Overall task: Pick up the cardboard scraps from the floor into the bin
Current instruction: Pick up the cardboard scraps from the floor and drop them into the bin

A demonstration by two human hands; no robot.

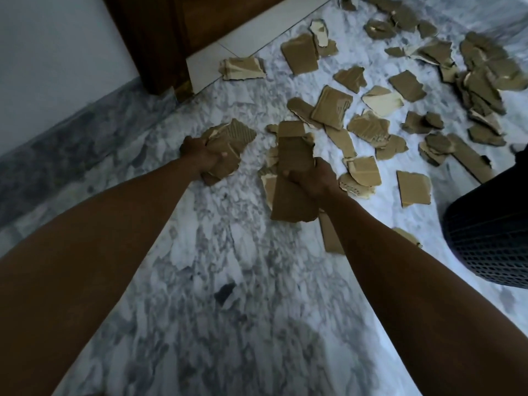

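Grey-veined marble floor (pixel 234 281) underfoot; both bare forearms extend forward and down, with a dark perforated bin (pixel 491 238) at the right edge. The left hand (pixel 200 157) curls its fingers round a wad of torn corrugated pieces (pixel 228 147), and the right hand (pixel 311 178) clamps a long flat strip (pixel 294 178), thumb across its face. Beyond, ragged brown cardboard scraps (pixel 368 127) lie scattered on the floor toward a wooden door (pixel 171 30).

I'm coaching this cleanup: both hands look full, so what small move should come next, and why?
Probably swing both hands right to the bin and drop. The left hand grips a wad of scraps, the right hand grips a long piece, so neither can take more.
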